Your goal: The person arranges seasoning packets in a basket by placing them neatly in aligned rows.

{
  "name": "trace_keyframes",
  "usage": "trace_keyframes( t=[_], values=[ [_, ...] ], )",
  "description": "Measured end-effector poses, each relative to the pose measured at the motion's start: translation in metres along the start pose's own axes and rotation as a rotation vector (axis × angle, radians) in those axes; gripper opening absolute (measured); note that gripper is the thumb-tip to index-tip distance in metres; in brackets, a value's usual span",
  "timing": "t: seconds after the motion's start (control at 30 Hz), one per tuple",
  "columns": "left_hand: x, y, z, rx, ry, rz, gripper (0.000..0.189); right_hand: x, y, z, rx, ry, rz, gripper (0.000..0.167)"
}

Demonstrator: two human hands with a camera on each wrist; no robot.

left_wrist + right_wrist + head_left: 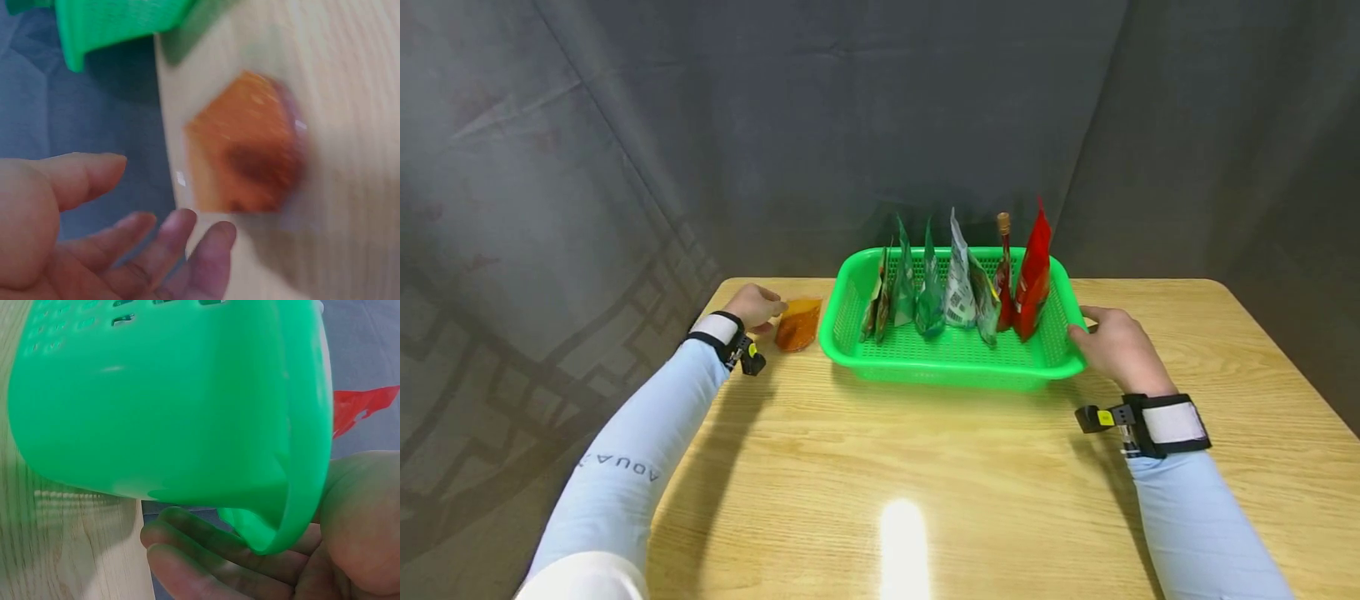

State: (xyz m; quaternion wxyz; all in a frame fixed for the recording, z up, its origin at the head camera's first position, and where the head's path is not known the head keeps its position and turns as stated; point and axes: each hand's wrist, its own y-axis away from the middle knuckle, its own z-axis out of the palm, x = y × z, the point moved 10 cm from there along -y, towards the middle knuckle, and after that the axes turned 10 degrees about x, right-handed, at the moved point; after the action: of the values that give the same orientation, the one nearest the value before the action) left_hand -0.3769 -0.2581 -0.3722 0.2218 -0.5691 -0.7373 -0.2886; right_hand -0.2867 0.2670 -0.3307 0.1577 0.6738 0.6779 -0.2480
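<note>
At the far left of the table lies a flat clear packet of orange-red powder (798, 325), also seen in the left wrist view. My left hand (755, 308) is beside it, thumb and fingers apart with nothing between them; whether a fingertip touches the packet I cannot tell. A green plastic basket (951, 373) stands right of the packet. At its right end my right hand (1122, 348) holds the rim, fingers on the outer side under the lip (262, 540). The thumb's tip is mostly hidden in the right wrist view.
Upright in the basket stand green pouches (929, 300), a white pouch (958, 287), a red pouch (1034, 275), thin brown packets (882, 304) and a red bottle with a tan cap (1003, 223). A grey cloth (895, 125) hangs behind the wooden table (820, 467).
</note>
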Motion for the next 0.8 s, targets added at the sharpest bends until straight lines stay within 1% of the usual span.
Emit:
trace_keyframes(
  t=[0.1, 0.2, 0.3, 0.37, 0.43, 0.5, 0.7, 0.8],
  values=[
    [-0.012, -0.001, 0.005, -0.003, -0.088, -0.007, 0.060, 0.000, 0.000, 0.000, -0.004, -0.001, 0.005, 0.061],
    [-0.018, 0.000, 0.012, -0.004, -0.171, -0.014, 0.064, 0.000, 0.000, 0.001, -0.004, -0.002, 0.007, 0.061],
    [-0.019, 0.001, 0.016, 0.014, -0.234, -0.015, 0.054, 0.000, 0.000, 0.001, -0.001, -0.003, 0.007, 0.061],
    [-0.018, 0.001, 0.018, 0.034, -0.251, -0.016, 0.049, 0.001, 0.000, 0.001, 0.003, -0.006, 0.003, 0.061],
    [-0.018, -0.002, 0.020, 0.057, -0.268, -0.011, 0.049, 0.000, 0.000, 0.001, 0.004, -0.007, 0.000, 0.060],
    [-0.018, -0.004, 0.022, 0.065, -0.264, -0.013, 0.049, 0.000, -0.001, 0.002, 0.003, -0.007, -0.002, 0.060],
    [-0.016, -0.006, 0.028, 0.065, -0.264, -0.013, 0.052, 0.000, -0.001, 0.001, 0.001, -0.006, 0.003, 0.060],
    [-0.018, -0.008, 0.030, 0.062, -0.252, -0.027, 0.056, 0.000, -0.001, 0.001, 0.002, -0.007, 0.005, 0.060]
  ],
)
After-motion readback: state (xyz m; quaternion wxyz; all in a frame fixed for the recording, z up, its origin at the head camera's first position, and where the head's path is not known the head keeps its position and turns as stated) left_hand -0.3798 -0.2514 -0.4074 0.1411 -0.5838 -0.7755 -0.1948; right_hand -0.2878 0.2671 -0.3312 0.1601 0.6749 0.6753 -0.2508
